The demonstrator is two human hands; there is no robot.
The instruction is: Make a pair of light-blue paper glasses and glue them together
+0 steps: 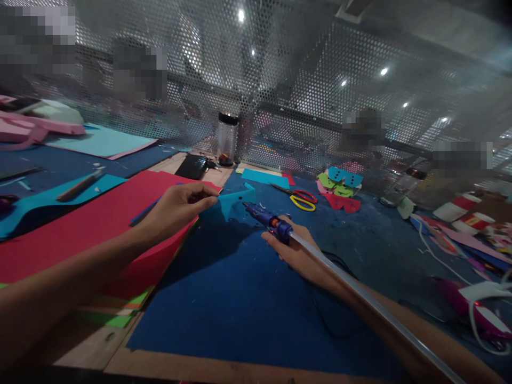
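Pinched between the fingers of my left hand (pixel 188 201) is a folded light-blue paper piece (pixel 230 205) with a small dark hole, held just above the blue work surface (pixel 224 298). My right hand (pixel 294 242) grips a blue hot glue gun (pixel 264 216), its nozzle pointing left at the paper's right edge; I cannot tell whether they touch. A long clear glue stick (pixel 360 290) sticks out of the gun's back toward me. Red sheets (pixel 116 229) lie stacked under my left forearm.
Scissors (pixel 302 200) with red and yellow handles lie beyond the gun, near cut paper shapes (pixel 340 186). A lidded clear jar (pixel 228 138) and a black wallet-like item (pixel 192 166) stand by the perforated metal screen (pixel 280 80). A purple glue gun (pixel 472 309) lies right, among white cords.
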